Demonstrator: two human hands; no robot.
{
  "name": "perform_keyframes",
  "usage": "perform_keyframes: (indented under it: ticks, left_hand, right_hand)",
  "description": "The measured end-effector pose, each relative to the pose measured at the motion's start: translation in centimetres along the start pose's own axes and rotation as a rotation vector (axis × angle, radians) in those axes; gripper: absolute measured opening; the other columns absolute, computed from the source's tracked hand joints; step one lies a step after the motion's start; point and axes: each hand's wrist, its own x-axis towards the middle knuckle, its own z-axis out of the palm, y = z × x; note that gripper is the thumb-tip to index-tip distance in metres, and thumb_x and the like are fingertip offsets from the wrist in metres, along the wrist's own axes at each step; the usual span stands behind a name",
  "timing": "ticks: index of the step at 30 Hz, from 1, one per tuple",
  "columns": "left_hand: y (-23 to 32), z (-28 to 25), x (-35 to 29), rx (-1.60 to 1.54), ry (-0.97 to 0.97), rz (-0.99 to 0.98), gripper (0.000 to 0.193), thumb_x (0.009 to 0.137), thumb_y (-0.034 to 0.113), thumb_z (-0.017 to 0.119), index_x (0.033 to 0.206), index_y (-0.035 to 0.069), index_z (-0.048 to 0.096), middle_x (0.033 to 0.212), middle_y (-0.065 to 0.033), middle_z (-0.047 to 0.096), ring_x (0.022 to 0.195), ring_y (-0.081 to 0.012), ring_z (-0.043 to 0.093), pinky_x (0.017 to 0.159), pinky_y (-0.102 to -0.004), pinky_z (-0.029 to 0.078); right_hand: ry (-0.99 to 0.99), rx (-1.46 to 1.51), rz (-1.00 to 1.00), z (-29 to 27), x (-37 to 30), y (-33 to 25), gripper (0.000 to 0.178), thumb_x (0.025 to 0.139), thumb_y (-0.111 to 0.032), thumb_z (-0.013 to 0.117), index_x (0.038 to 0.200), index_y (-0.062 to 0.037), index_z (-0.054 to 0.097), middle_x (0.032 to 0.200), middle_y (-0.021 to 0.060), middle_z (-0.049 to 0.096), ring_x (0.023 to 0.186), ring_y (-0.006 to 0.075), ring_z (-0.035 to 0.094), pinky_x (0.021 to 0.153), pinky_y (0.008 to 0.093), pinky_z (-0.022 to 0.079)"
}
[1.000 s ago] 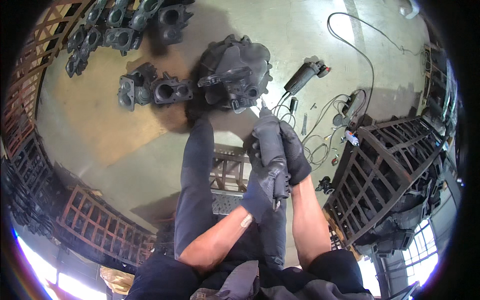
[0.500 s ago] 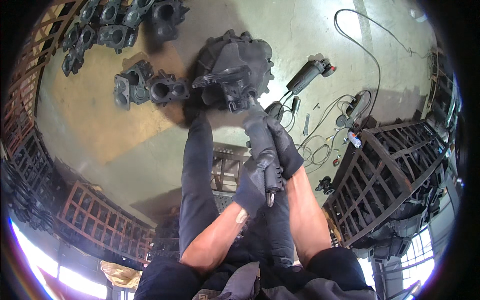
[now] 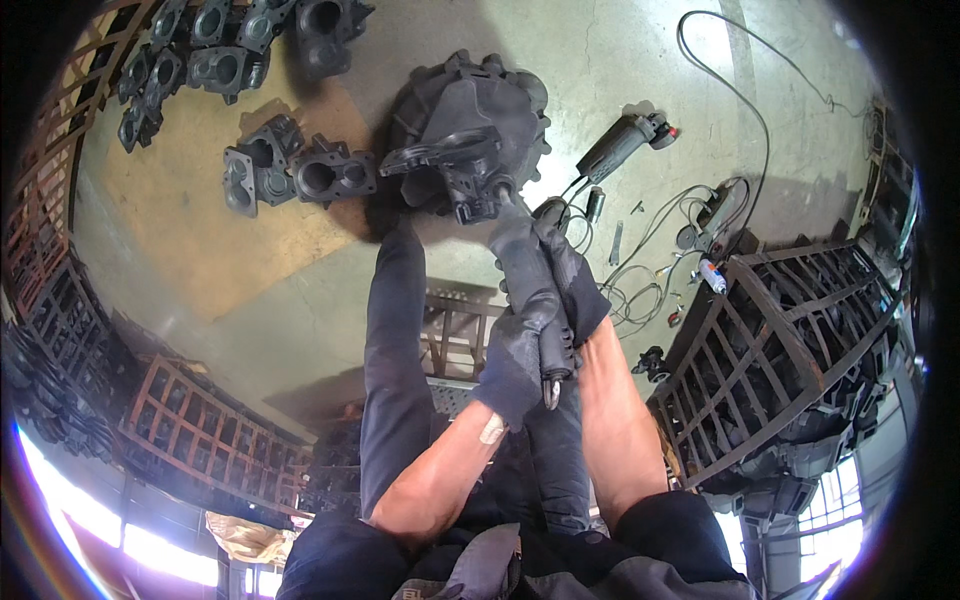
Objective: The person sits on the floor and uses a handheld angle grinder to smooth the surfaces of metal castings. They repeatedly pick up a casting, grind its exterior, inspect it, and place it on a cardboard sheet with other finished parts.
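From afar, I see the left hand (image 3: 518, 345) and right hand (image 3: 571, 272) gripping the tool (image 3: 526, 268), its tip (image 3: 503, 197) at the big metal part (image 3: 485, 105) on the floor (image 3: 270, 330). Work seems underway; I can't tell what's left.

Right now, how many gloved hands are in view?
2: the left hand grips the dark handheld tool near its rear; the right hand holds it farther forward.

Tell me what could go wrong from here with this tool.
The power tool might skid where its tip reaches the dark casting. The right hand grips close to that end, so a slip could knock it against the casting. Loops of cable lie off to the right and could trip someone.
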Motion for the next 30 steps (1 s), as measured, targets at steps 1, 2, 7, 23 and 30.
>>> perform_keyframes:
  ticks: [1, 2, 7, 23, 30]
  left_hand:
    - [0.2, 0.3, 0.0, -0.010, 0.016, 0.001, 0.025, 0.092, 0.025, 0.063, 0.088, 0.000, 0.062, 0.068, -0.0077, 0.061, 0.051, -0.0183, 0.058, 0.050, -0.0313, 0.049]
    - [0.3, 0.4, 0.0, -0.020, 0.032, 0.002, 0.025, 0.092, 0.025, 0.063, 0.087, 0.000, 0.062, 0.068, -0.0080, 0.061, 0.051, -0.0185, 0.058, 0.050, -0.0315, 0.049]
    - [1.0, 0.8, 0.0, -0.037, 0.039, -0.002, 0.026, 0.092, 0.025, 0.061, 0.095, -0.001, 0.060, 0.073, -0.0119, 0.062, 0.054, -0.0212, 0.060, 0.051, -0.0335, 0.052]
    - [2.4, 5.2, -0.6, -0.117, 0.063, 0.015, 0.038, 0.093, 0.034, 0.065, 0.095, -0.004, 0.060, 0.074, -0.0139, 0.063, 0.053, -0.0233, 0.062, 0.045, -0.0347, 0.054]
    - [1.5, 4.3, 0.6, -0.160, 0.042, 0.037, 0.041, 0.091, 0.025, 0.068, 0.117, -0.003, 0.053, 0.089, -0.0131, 0.064, 0.067, -0.0246, 0.066, 0.056, -0.0356, 0.059]
  right_hand:
    - [-0.005, 0.001, 0.016, 0.0, 0.3, -0.1, 0.056, 0.094, -0.050, 0.059, 0.112, 0.0026, 0.057, 0.087, 0.0164, 0.067, 0.065, 0.0267, 0.068, 0.056, 0.0375, 0.059]
    - [-0.009, 0.003, 0.032, -0.1, 0.4, -0.2, 0.056, 0.094, -0.051, 0.060, 0.111, 0.0026, 0.058, 0.086, 0.0163, 0.067, 0.064, 0.0265, 0.068, 0.055, 0.0375, 0.059]
    - [0.015, -0.005, 0.025, 0.9, 0.8, -0.5, 0.034, 0.101, -0.038, 0.052, 0.107, -0.0051, 0.061, 0.084, 0.0059, 0.066, 0.065, 0.0167, 0.065, 0.058, 0.0300, 0.056]
    - [-0.084, 0.060, 0.086, 0.4, 0.3, -2.8, 0.042, 0.098, -0.041, 0.058, 0.112, -0.0017, 0.060, 0.085, 0.0097, 0.066, 0.062, 0.0188, 0.064, 0.054, 0.0306, 0.057]
    - [-0.053, 0.078, 0.069, 0.5, -0.5, -2.6, 0.044, 0.098, -0.044, 0.058, 0.114, -0.0040, 0.056, 0.086, 0.0102, 0.065, 0.064, 0.0183, 0.065, 0.054, 0.0316, 0.057]
